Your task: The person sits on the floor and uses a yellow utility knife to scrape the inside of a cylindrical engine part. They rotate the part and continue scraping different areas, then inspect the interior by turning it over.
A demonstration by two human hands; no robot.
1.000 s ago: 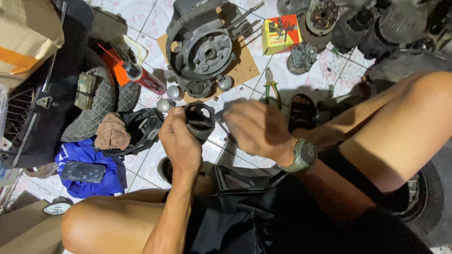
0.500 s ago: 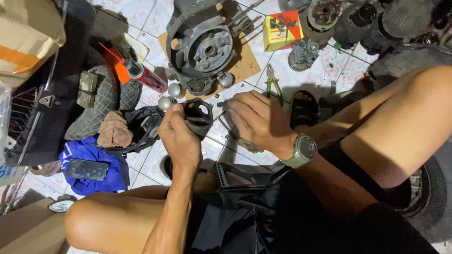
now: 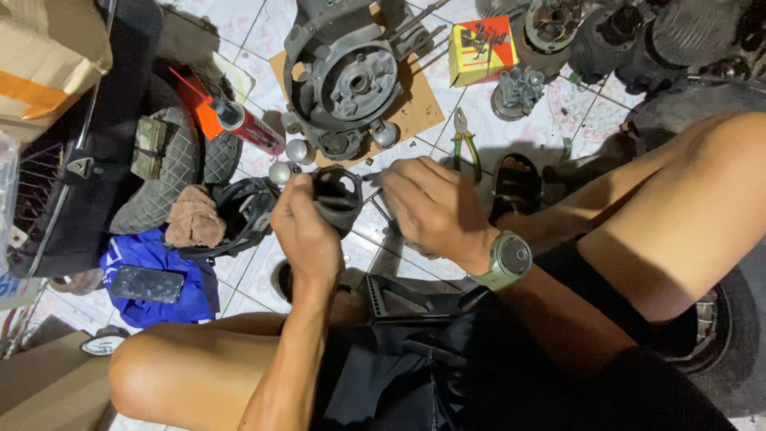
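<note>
The person sits on a tiled floor (image 3: 263,271) with knees spread. The left hand (image 3: 307,231) is clamped around a dark round metal part (image 3: 339,191), thumb and fingers wrapped on its near left side, holding it above the floor between the knees. The right hand (image 3: 431,207), with a grey watch (image 3: 507,259) on its wrist, is just right of that part; its fingers curl together toward the part's right edge, though I cannot tell whether they grip anything. Farther off, a grey engine casing (image 3: 351,80) rests on cardboard (image 3: 419,108). Green-handled pliers (image 3: 465,144) lie to its right, near a yellow box (image 3: 483,49). On the left lie a red tube (image 3: 251,128) and a blue cloth (image 3: 152,255).
</note>
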